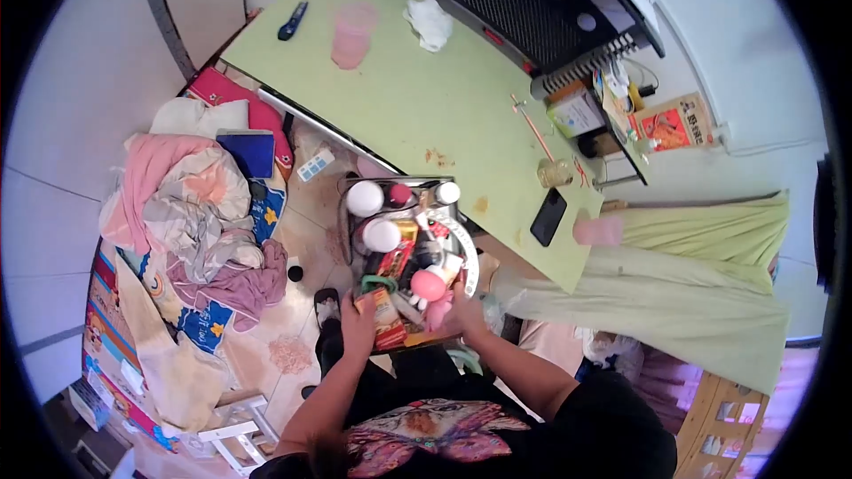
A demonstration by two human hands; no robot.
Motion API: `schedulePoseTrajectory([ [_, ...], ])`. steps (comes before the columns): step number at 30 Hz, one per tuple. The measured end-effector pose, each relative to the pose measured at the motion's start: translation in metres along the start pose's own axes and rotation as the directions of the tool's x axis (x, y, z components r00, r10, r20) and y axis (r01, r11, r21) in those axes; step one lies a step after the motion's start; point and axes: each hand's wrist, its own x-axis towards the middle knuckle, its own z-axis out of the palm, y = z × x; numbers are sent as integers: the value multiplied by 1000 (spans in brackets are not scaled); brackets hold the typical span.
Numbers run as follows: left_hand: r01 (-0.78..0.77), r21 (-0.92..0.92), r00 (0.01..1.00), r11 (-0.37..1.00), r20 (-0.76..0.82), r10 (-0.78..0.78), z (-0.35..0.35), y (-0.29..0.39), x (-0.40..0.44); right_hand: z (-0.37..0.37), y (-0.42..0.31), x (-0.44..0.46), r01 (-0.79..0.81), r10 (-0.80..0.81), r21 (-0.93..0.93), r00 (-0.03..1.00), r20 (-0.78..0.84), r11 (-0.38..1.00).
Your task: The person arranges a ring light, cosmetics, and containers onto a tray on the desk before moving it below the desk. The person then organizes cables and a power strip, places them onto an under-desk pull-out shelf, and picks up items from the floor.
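Grasping a filled box point(417, 181) by its near end with partly curled left hand point(359, 324) and right hand point(466, 318); held out between them, beside the table point(337, 98).

2 hands point(359, 324), 1 container point(426, 181), 3 white caps point(382, 235).
Tabletop point(399, 98): 2 pink cups point(352, 33); 1 phone point(548, 217), 1 jar point(555, 174) toward right edge.

Heaped items point(428, 285) hide the floor of the container point(408, 181), and the orange packet point(386, 318) (print too small) is unreadable.
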Motion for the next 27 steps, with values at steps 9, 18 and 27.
schedulePoseTrajectory([
  [9,-142,-111,987,984,-96,131,69,78,91,-26,-92,111,-31,29,76,999,30,997],
  [18,-68,-375,967,924,-255,-32,143,89,156,-75,-170,287,346,-354,-332,934,38,877],
  [27,31,-520,957,854,-231,-175,159,96,147,-133,-264,548,296,-827,-882,539,-163,367],
])
